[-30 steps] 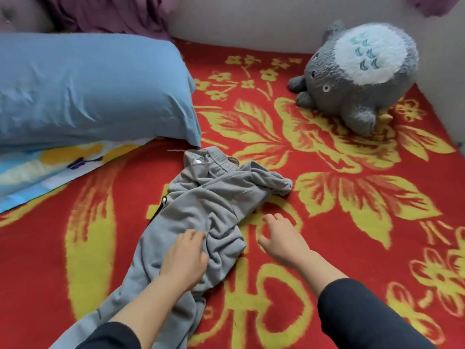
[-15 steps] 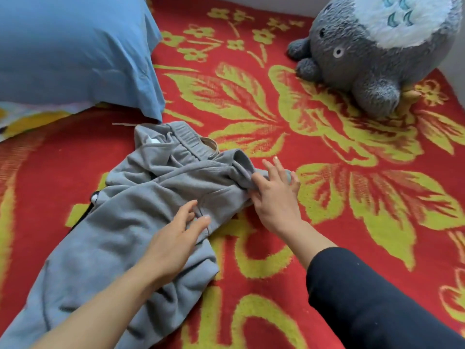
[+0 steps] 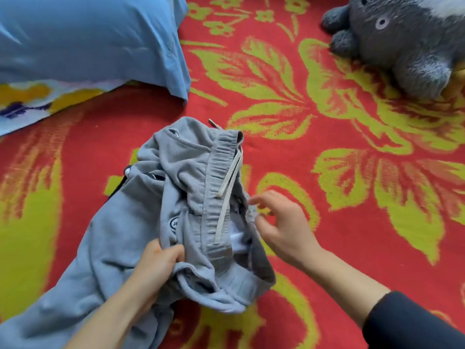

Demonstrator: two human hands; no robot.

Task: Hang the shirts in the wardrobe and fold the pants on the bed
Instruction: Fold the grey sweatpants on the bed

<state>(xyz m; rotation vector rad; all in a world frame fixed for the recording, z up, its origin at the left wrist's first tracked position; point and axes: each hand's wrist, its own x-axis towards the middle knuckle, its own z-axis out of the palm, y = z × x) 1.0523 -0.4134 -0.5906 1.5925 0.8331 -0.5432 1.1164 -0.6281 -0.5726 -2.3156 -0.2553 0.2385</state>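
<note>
Waistband of the grey sweatpants [image 3: 191,197] is now flipped up and bunched, mid-bed, 5 o'clock of the blue pillow [image 3: 88,39]. Left hand [image 3: 156,263] grip: fingers curled round a fold. Right hand [image 3: 284,227]: loosely spread at the waistband's 3 o'clock edge, holding nothing. Risk: a one-handed pull twists the legs, giving a crooked fold; the loose white drawstring [image 3: 227,187] may snag.

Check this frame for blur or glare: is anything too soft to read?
Head view: the right hand is motion-smeared and streaked; the left hand gripping the grey pants is soft-edged but readable; the small logo on the pants is illegible; lighting is even, without glare.
</note>
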